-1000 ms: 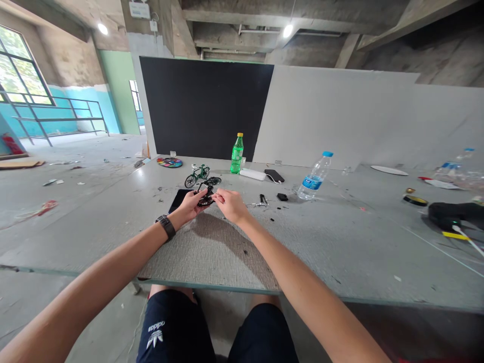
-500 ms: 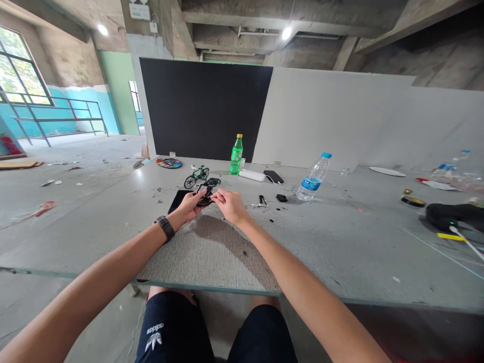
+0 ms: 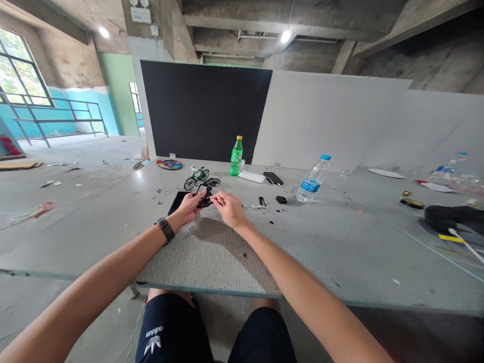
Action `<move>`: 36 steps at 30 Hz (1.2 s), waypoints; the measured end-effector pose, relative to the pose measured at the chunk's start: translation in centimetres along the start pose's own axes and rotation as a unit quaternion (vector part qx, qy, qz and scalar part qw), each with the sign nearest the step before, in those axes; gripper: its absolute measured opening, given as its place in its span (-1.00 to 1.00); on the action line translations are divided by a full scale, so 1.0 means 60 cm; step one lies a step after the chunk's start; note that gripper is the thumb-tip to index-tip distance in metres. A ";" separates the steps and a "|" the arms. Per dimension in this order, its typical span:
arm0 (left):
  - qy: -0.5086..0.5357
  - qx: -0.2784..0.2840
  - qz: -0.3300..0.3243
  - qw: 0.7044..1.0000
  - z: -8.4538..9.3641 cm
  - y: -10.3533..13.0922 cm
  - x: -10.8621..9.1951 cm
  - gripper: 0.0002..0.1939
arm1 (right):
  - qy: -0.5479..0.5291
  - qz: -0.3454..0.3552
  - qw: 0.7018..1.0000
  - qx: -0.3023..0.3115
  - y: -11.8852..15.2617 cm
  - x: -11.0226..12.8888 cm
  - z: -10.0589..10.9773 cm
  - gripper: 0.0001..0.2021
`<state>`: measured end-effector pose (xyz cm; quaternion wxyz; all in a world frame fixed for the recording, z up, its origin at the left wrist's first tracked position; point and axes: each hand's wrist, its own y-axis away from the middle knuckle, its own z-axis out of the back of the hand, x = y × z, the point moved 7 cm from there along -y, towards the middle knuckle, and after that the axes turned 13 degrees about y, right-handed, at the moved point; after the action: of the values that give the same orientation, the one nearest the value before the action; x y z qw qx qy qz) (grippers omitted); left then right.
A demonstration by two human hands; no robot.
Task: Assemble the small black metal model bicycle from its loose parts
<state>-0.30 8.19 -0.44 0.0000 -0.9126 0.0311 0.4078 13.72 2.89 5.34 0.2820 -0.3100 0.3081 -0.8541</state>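
Observation:
My left hand point(image 3: 188, 207), with a dark watch on its wrist, is closed on a black model bicycle point(image 3: 206, 193), thumb on top of the frame. The model is held tilted above the table, and the fingers cover part of it. At its right side my right hand point(image 3: 228, 207) pinches with thumb and fingertips. Whatever lies in that pinch is too small to make out. Just behind stands a green model bicycle point(image 3: 196, 178). A dark flat tablet-like thing point(image 3: 176, 202) lies partly under my left hand.
Small black and silver parts point(image 3: 261, 202) and a black block point(image 3: 281, 199) lie right of my hands. Farther back are a green bottle point(image 3: 236, 159), a white power bank point(image 3: 251, 176), a phone point(image 3: 273, 178) and a round colour palette point(image 3: 169, 165). A water bottle point(image 3: 312, 181) stands to the right.
The view has tipped very slightly, so everything sits a little lower. Both hands keep nearly the same place at the black model bicycle, with only tiny shifts in the right fingers.

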 end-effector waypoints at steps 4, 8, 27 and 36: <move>0.001 -0.007 0.008 1.000 -0.003 0.004 -0.002 -0.78 | -0.007 -0.009 1.000 -0.010 0.002 0.001 -0.001 -0.61; 0.000 -0.007 0.005 1.000 -0.002 0.002 -0.003 -0.74 | -0.015 -0.022 0.999 -0.027 0.003 0.000 0.000 -0.61; -0.068 -0.037 -0.066 0.995 0.009 0.003 -0.009 -0.68 | 0.101 0.029 0.993 0.053 -0.003 0.006 -0.015 -0.67; -0.005 0.015 -0.055 0.998 -0.002 0.000 -0.002 -0.66 | 0.065 -0.009 0.998 0.009 -0.009 -0.019 0.000 -0.77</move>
<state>-0.31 8.19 -0.28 0.0366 -0.9106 -0.0126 0.4115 14.32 4.03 5.32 0.2559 -0.2540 0.3155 -0.8777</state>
